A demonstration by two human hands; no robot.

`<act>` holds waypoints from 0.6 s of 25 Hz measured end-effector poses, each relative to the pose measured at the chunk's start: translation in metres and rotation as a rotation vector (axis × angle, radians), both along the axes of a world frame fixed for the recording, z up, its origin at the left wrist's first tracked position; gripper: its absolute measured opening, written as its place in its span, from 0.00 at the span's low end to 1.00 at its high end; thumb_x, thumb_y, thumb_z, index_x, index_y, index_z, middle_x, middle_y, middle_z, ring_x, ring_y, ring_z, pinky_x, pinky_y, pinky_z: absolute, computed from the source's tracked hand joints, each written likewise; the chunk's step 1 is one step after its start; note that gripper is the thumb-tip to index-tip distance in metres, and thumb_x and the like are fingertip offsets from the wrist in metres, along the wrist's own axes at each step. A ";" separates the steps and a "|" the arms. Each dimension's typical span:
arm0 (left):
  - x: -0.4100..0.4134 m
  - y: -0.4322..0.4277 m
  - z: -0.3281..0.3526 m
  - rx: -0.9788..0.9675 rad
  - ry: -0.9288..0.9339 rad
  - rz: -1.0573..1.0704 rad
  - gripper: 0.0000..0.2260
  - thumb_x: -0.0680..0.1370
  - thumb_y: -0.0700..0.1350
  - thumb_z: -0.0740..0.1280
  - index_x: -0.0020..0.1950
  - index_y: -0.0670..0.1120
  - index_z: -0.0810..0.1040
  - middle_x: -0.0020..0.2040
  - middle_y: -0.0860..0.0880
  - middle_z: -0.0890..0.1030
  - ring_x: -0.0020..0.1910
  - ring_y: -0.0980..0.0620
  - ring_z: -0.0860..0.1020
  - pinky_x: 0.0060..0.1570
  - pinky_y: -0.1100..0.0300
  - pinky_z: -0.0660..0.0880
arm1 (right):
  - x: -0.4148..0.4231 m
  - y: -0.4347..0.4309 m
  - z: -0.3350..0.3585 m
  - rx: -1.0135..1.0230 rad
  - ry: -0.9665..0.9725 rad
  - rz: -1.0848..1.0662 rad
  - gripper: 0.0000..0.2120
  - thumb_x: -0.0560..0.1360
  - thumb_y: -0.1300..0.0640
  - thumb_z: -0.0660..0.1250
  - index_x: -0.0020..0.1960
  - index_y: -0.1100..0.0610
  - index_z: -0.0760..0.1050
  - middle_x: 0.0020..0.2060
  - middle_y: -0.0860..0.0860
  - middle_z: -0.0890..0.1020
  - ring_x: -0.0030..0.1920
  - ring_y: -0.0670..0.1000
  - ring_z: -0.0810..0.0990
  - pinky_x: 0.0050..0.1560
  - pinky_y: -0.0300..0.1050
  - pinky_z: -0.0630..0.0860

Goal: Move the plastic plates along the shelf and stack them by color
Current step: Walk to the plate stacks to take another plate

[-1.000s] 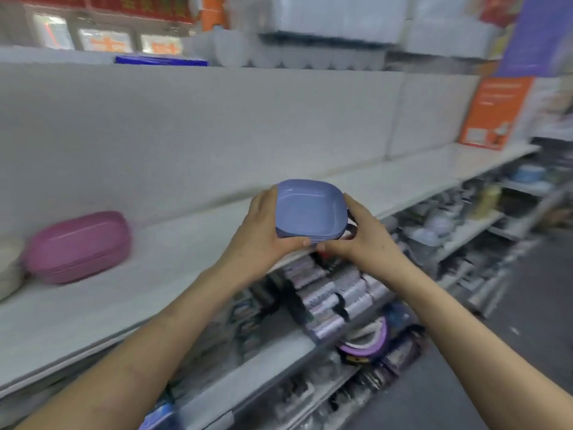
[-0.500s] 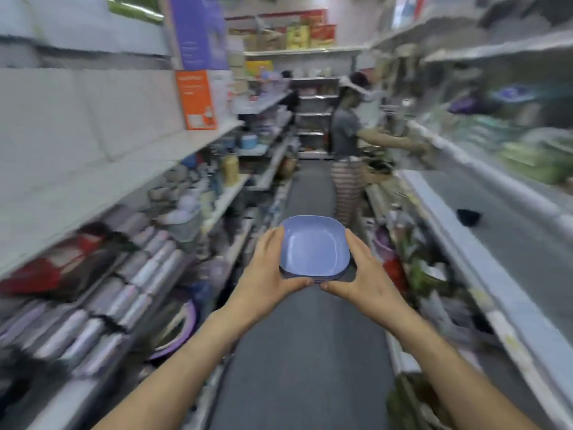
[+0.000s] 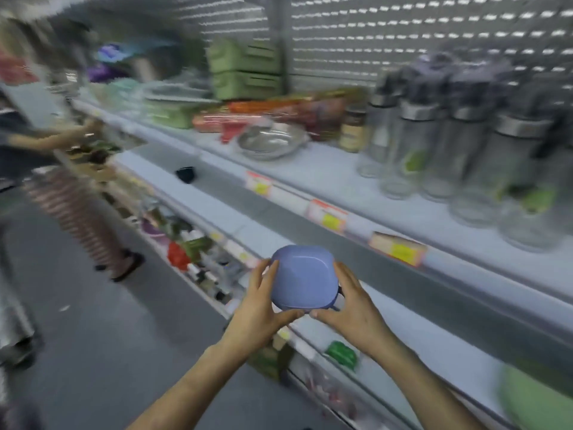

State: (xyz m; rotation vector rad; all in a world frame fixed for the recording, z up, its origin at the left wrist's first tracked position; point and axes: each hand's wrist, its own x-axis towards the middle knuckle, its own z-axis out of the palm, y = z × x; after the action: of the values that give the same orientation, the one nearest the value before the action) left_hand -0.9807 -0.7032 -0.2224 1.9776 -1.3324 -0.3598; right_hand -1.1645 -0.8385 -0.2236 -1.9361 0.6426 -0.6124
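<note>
Head cam, pretty smeary, so take the far stuff loosely. Closest in: left hand [image 3: 260, 308] and right hand [image 3: 356, 318] both grip the blue plates [image 3: 302, 277]. Each thumb is hooked under the near edge and the fingers are curled up a side. The plates are up in the air, right over the front lip of the middle shelf [image 3: 412, 327], not touching it.

Room to move: the bare strip of that shelf runs off to the right of the hands. A blurry green dish [image 3: 533, 398] sits at the bottom right corner, well apart from the plates. On the left the grey floor [image 3: 93, 336] of the aisle is wide open near me. Further down it another person [image 3: 62, 193] stands reaching into the shelving.

Up a level, the top shelf [image 3: 387, 193] has price tags [image 3: 328, 217] along its front edge. On it is a row of glass bottles [image 3: 465, 144] with metal collars on the right; can't tell what's inside them. Left of those is a shallow metal bowl [image 3: 269, 141], with green boxes [image 3: 245, 69] stacked behind it.
</note>
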 end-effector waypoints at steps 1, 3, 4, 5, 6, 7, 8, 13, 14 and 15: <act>-0.016 -0.024 -0.009 0.010 0.009 -0.064 0.47 0.72 0.64 0.75 0.83 0.56 0.52 0.80 0.58 0.51 0.74 0.54 0.67 0.65 0.50 0.75 | -0.024 -0.011 -0.007 0.001 0.028 -0.072 0.45 0.68 0.43 0.81 0.75 0.30 0.56 0.72 0.26 0.63 0.69 0.31 0.67 0.58 0.25 0.68; -0.045 -0.061 -0.024 0.026 0.013 -0.169 0.47 0.72 0.64 0.75 0.83 0.54 0.53 0.80 0.56 0.53 0.73 0.53 0.69 0.63 0.53 0.76 | -0.064 -0.026 -0.018 -0.011 0.074 -0.192 0.47 0.67 0.42 0.81 0.76 0.31 0.55 0.73 0.29 0.63 0.69 0.32 0.68 0.61 0.26 0.67; -0.060 -0.077 -0.030 0.038 0.022 -0.218 0.47 0.72 0.64 0.75 0.83 0.53 0.54 0.80 0.56 0.53 0.71 0.53 0.71 0.60 0.53 0.77 | -0.082 -0.032 -0.023 -0.022 0.103 -0.246 0.48 0.66 0.40 0.81 0.78 0.34 0.57 0.74 0.33 0.64 0.70 0.36 0.69 0.65 0.33 0.70; -0.074 -0.090 -0.036 0.052 0.039 -0.263 0.47 0.72 0.63 0.76 0.83 0.54 0.54 0.80 0.56 0.52 0.70 0.52 0.73 0.59 0.54 0.78 | -0.099 -0.036 -0.027 -0.031 0.139 -0.296 0.49 0.65 0.37 0.81 0.79 0.37 0.58 0.75 0.37 0.66 0.71 0.38 0.69 0.66 0.39 0.72; -0.089 -0.103 -0.041 0.064 0.060 -0.317 0.47 0.72 0.61 0.76 0.83 0.54 0.54 0.80 0.57 0.52 0.68 0.52 0.74 0.59 0.54 0.78 | -0.117 -0.039 -0.032 -0.040 0.176 -0.344 0.50 0.63 0.34 0.81 0.78 0.37 0.59 0.74 0.38 0.68 0.71 0.39 0.70 0.66 0.43 0.74; -0.103 -0.113 -0.047 0.065 0.073 -0.364 0.47 0.72 0.60 0.77 0.83 0.54 0.54 0.80 0.57 0.52 0.67 0.51 0.76 0.59 0.53 0.79 | -0.134 -0.040 -0.035 -0.052 0.200 -0.380 0.50 0.62 0.31 0.80 0.77 0.37 0.61 0.72 0.39 0.70 0.70 0.39 0.71 0.66 0.44 0.74; -0.117 -0.121 -0.054 0.062 0.075 -0.408 0.47 0.72 0.60 0.77 0.83 0.54 0.54 0.80 0.56 0.53 0.66 0.50 0.76 0.59 0.54 0.78 | -0.149 -0.040 -0.038 -0.056 0.221 -0.407 0.49 0.61 0.29 0.79 0.76 0.37 0.62 0.71 0.39 0.71 0.69 0.39 0.72 0.65 0.44 0.75; -0.174 -0.145 -0.076 0.068 0.117 -0.552 0.47 0.71 0.58 0.79 0.82 0.55 0.55 0.80 0.52 0.55 0.67 0.51 0.74 0.58 0.68 0.70 | -0.209 -0.046 -0.056 -0.120 0.368 -0.460 0.39 0.65 0.33 0.77 0.72 0.42 0.70 0.64 0.40 0.77 0.63 0.41 0.77 0.57 0.39 0.77; -0.181 -0.147 -0.081 0.076 0.118 -0.563 0.47 0.71 0.58 0.79 0.82 0.54 0.55 0.80 0.52 0.55 0.67 0.51 0.74 0.58 0.67 0.70 | -0.217 -0.047 -0.061 -0.137 0.386 -0.469 0.37 0.65 0.33 0.77 0.70 0.43 0.71 0.62 0.40 0.77 0.61 0.40 0.77 0.55 0.39 0.76; -0.187 -0.148 -0.085 0.089 0.120 -0.571 0.48 0.71 0.59 0.79 0.82 0.54 0.54 0.79 0.52 0.55 0.67 0.50 0.75 0.58 0.66 0.70 | -0.223 -0.047 -0.065 -0.151 0.406 -0.478 0.37 0.65 0.32 0.77 0.69 0.43 0.72 0.61 0.40 0.77 0.60 0.41 0.77 0.54 0.39 0.76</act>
State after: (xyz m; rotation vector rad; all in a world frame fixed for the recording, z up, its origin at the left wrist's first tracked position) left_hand -1.1675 -0.8509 -0.3075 1.5806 -1.8112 -0.8013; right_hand -1.3874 -0.8854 -0.2886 -2.0783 1.3748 -0.5689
